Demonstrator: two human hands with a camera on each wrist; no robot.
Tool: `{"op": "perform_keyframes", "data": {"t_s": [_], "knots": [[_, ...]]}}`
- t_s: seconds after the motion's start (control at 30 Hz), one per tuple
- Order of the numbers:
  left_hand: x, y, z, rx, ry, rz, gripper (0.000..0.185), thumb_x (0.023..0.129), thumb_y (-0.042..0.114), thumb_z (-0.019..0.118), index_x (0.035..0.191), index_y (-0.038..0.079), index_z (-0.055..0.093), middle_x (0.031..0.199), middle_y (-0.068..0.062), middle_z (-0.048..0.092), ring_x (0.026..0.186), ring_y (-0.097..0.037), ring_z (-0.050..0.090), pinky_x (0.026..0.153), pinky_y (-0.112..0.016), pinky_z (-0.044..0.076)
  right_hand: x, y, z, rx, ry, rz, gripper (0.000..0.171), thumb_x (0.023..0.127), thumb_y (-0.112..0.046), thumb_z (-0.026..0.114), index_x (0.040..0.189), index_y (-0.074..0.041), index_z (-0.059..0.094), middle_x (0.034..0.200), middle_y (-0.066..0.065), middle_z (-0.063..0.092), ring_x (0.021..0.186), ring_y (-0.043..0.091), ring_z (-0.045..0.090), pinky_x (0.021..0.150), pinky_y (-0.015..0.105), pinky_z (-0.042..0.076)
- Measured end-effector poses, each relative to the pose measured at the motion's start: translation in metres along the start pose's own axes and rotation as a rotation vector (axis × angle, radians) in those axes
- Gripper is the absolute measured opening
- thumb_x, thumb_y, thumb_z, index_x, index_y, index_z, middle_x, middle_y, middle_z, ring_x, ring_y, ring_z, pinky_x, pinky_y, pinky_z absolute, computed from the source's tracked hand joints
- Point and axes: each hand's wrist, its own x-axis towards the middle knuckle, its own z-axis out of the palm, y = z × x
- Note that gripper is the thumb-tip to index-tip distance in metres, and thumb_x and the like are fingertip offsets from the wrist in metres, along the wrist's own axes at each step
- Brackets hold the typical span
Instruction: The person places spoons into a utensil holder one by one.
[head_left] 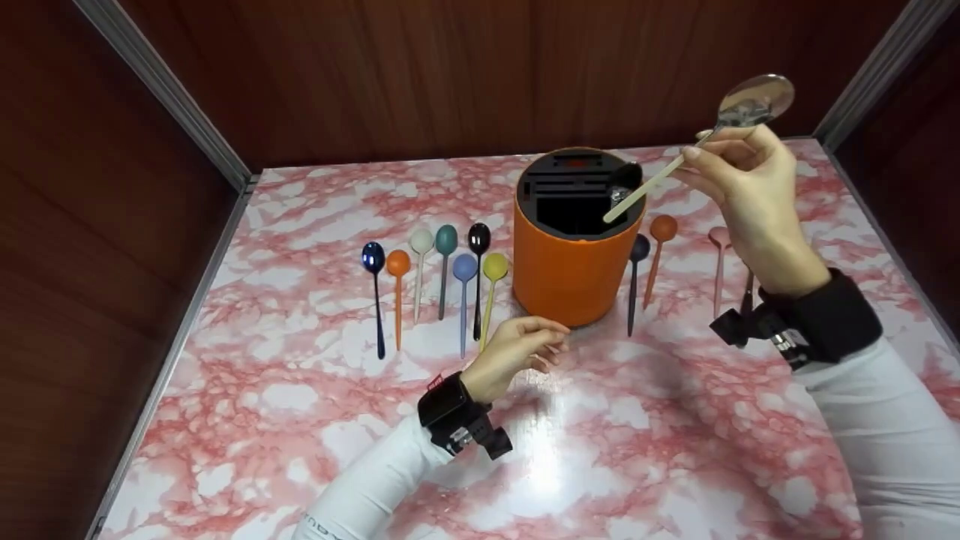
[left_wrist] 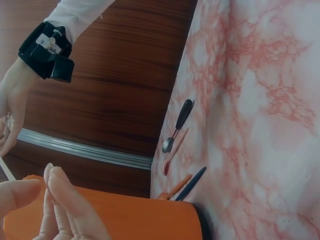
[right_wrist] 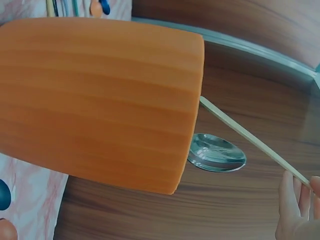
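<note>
My right hand [head_left: 750, 180] pinches a spoon [head_left: 664, 180] by its pale cream handle, near the metal bowl. The bowl points up and away, while the handle's tip slants down over the opening of an orange utensil holder [head_left: 574, 277] with a black slotted top. Another spoon [right_wrist: 217, 152] stands in that holder, its shiny bowl sticking out above the rim. Low in front of the holder, my left hand [head_left: 517, 352] hovers with loosely bent fingers and holds nothing. The yellow spoon [head_left: 494, 268] lies just behind it.
Left of the holder lie several spoons, among them a blue one [head_left: 373, 259], an orange one [head_left: 398, 262] and a black one [head_left: 478, 238]. To its right are a dark spoon [head_left: 637, 249], a red-orange spoon [head_left: 663, 228], a pink spoon [head_left: 719, 238] and a black-handled spoon [left_wrist: 184, 115].
</note>
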Motion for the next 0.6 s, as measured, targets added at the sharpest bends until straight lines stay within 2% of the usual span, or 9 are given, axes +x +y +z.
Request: {"op": "perform_keyframes", "data": {"t_s": [0.2, 0.6], "knots": [[0.001, -0.003, 0.000, -0.010, 0.006, -0.006, 0.022, 0.090, 0.008, 0.054, 0.106, -0.006, 0.060, 0.076, 0.001, 0.061, 0.062, -0.008, 0.055, 0.055, -0.015, 0.047, 0.001, 0.004, -0.003, -0.030, 0.000, -0.006, 0.022, 0.073, 0.009, 0.070, 0.088, 0.005, 0.055, 0.082, 0.013, 0.065, 0.073, 0.020, 0.067, 0.072, 0.030, 0.060], [0.002, -0.008, 0.000, -0.012, 0.010, -0.020, 0.026, 0.090, 0.007, 0.052, 0.110, -0.010, 0.057, 0.073, 0.003, 0.061, 0.061, -0.006, 0.054, 0.052, -0.014, 0.046, 0.002, 0.021, -0.007, -0.095, -0.030, -0.029, 0.010, 0.080, 0.009, 0.063, 0.085, 0.001, 0.059, 0.079, 0.009, 0.067, 0.075, 0.016, 0.064, 0.071, 0.028, 0.060]]}}
